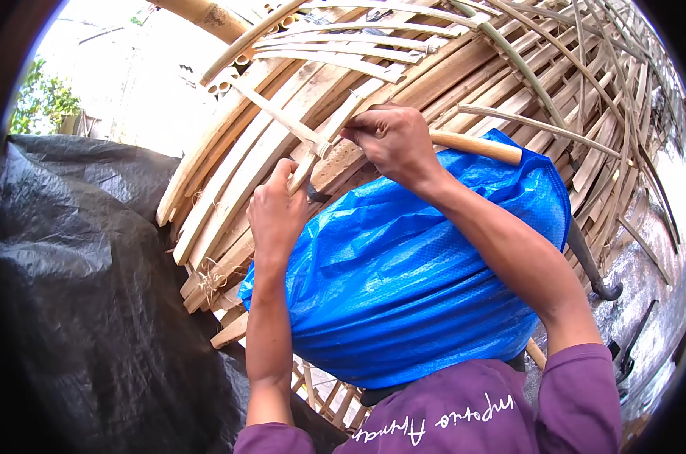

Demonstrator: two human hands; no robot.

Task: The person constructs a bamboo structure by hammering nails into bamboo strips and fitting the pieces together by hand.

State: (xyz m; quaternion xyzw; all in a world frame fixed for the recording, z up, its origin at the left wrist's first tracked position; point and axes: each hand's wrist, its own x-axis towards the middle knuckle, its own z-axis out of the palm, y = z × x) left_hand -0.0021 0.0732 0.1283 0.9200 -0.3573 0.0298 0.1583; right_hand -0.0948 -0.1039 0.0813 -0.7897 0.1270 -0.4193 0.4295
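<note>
My left hand [276,210] is closed, its thumb and fingers around the lower end of a bamboo strip [334,121]. Higher up, my right hand [396,145] pinches the same strip near its middle; the fingertips are partly hidden. The strip slants up and away to the right. Another pale bamboo piece [282,121] with a knotted end crosses it between my hands. Below both hands, a blue plastic sheet [419,280] covers my lap. A round wooden rod [475,146] lies along the sheet's far edge, beside my right wrist.
Long split bamboo slats [244,159] are piled in front, with thin curved strips [335,53] over them. A black tarp [93,303] hangs at left. At right are a dark hooked bar [591,265] and loose strips [646,250] on a shiny grey sheet.
</note>
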